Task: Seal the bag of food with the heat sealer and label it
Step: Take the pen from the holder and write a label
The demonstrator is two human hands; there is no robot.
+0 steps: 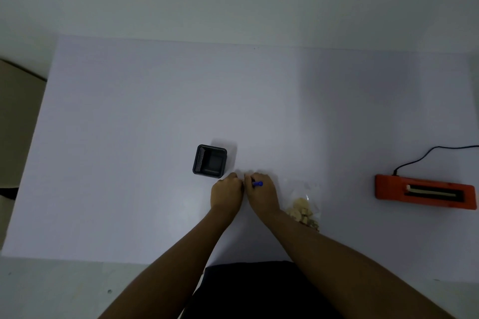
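Observation:
A clear plastic bag of pale food pieces (303, 204) lies flat on the white table, just right of my right hand. My right hand (261, 195) is closed around a blue pen (258, 184), whose end sticks out above the knuckles. My left hand (226, 193) is curled shut right beside it, the fingertips of both hands meeting; what it pinches is hidden. The orange heat sealer (425, 191) rests far to the right, its black slot facing up and its black cord (425, 154) running off the right edge.
A black square pen holder (210, 161) stands just beyond my left hand. The white table (129, 137) stretches wide to the left and back. Its near edge runs along the bottom, and dark clothing shows below it.

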